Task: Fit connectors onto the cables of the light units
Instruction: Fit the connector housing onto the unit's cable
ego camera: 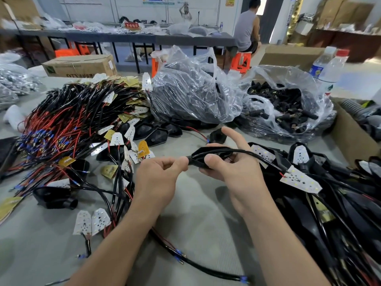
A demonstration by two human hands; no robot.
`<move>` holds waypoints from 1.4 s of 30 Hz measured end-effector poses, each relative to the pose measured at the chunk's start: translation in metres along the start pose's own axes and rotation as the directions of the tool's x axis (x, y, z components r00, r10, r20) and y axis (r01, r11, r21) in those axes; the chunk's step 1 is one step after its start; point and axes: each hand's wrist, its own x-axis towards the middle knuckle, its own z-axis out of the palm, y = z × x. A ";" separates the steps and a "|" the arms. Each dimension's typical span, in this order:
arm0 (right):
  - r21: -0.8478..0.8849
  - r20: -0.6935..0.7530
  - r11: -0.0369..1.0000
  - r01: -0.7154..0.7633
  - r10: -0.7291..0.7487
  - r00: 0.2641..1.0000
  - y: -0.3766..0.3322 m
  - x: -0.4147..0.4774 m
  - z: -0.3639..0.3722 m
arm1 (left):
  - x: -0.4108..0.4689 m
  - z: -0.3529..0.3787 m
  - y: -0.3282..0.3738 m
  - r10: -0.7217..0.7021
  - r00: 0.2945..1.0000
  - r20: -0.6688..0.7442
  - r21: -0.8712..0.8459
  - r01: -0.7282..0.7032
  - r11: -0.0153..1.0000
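Observation:
My right hand (pixel 233 164) grips a black light housing (pixel 208 156) at the middle of the table, thumb on its near side and index finger raised. My left hand (pixel 160 172) pinches the housing's narrow left end. A black cable (pixel 261 158) runs from the housing to a white LED board (pixel 300 181) lying on the pile at the right. Red and black wire ends (pixel 201 134) stick out behind my right hand, beside a small black connector (pixel 219 135).
A big heap of wired LED boards (pixel 78 124) fills the left. Two clear bags hold black housings (pixel 191 93) and black connectors (pixel 288 112). Assembled units (pixel 329 213) pile at the right beside a cardboard box (pixel 348 139). Water bottles (pixel 329 69) stand behind. A seated person (pixel 246 32) is far back.

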 end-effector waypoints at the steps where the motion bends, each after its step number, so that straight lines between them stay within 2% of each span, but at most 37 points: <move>1: 0.060 -0.010 0.998 -0.027 0.028 1.000 -0.001 0.000 0.001 | 0.000 -0.001 0.001 -0.006 1.000 0.015 -0.050 0.006 0.999; 5: 0.287 -0.074 0.951 -0.115 0.142 0.987 -0.004 0.000 0.007 | -0.004 -0.005 0.007 0.012 0.994 0.112 -0.153 0.005 0.988; 7: 0.348 -0.113 0.932 -0.105 0.153 0.982 -0.004 0.000 0.009 | -0.007 -0.005 0.015 0.027 0.990 0.142 -0.196 0.002 0.981; 8: 0.356 -0.120 0.930 -0.088 0.139 0.983 -0.004 -0.001 0.010 | -0.007 -0.004 0.018 -0.004 0.985 0.174 -0.285 0.055 0.957; 10: 0.353 -0.105 0.934 -0.052 0.094 0.990 -0.004 -0.001 0.012 | -0.008 -0.004 0.024 -0.099 0.941 0.324 -0.504 0.261 0.823; 12: 0.322 -0.067 0.946 -0.034 0.058 0.996 -0.005 -0.002 0.013 | -0.008 -0.007 0.026 -0.126 0.868 0.481 -0.593 0.428 0.682; 13: 0.296 -0.048 0.955 -0.036 0.052 0.997 -0.005 -0.002 0.013 | -0.008 -0.009 0.026 -0.122 0.843 0.525 -0.592 0.464 0.659; 15: 0.236 -0.023 0.971 -0.039 0.045 0.999 -0.007 -0.003 0.013 | -0.010 -0.010 0.025 -0.115 0.832 0.543 -0.563 0.462 0.685; 19: 0.228 -0.122 0.974 -0.003 0.031 0.992 -0.009 0.000 0.011 | -0.009 -0.006 0.020 -0.070 0.925 0.375 -0.543 0.280 0.792; 22: 0.261 -0.185 0.965 -0.025 0.076 0.980 -0.011 0.003 0.009 | -0.004 -0.005 0.013 -0.063 0.971 0.229 -0.334 0.140 0.932; 24: 0.237 -0.185 0.970 -0.055 0.101 0.978 -0.011 0.002 0.007 | -0.004 -0.001 0.008 -0.108 0.982 0.158 -0.197 0.138 0.970; 27: 0.155 -0.148 0.987 -0.049 0.073 0.986 -0.011 0.000 0.008 | -0.007 0.005 0.009 -0.118 0.974 0.194 -0.183 0.154 0.971; 29: 0.082 -0.131 0.996 -0.023 0.033 0.991 -0.009 -0.001 0.006 | -0.007 0.005 0.013 -0.069 0.966 0.248 -0.270 0.138 0.953; 33: 0.034 -0.071 0.999 -0.015 0.017 0.997 -0.009 -0.002 0.001 | -0.004 -0.004 0.015 -0.120 0.943 0.310 -0.580 0.288 0.762; 37: 0.052 -0.012 0.998 -0.026 0.026 1.000 -0.010 -0.003 -0.001 | -0.001 -0.008 0.012 -0.100 0.934 0.342 -0.598 0.299 0.743; 40: 0.036 -0.052 0.999 -0.029 0.031 0.998 -0.009 -0.001 0.000 | 0.000 -0.009 0.011 -0.040 0.890 0.454 -0.556 0.318 0.768; 42: 0.026 -0.068 0.999 -0.040 0.042 0.997 -0.008 0.000 0.000 | -0.002 -0.008 0.012 -0.049 0.870 0.490 -0.514 0.334 0.790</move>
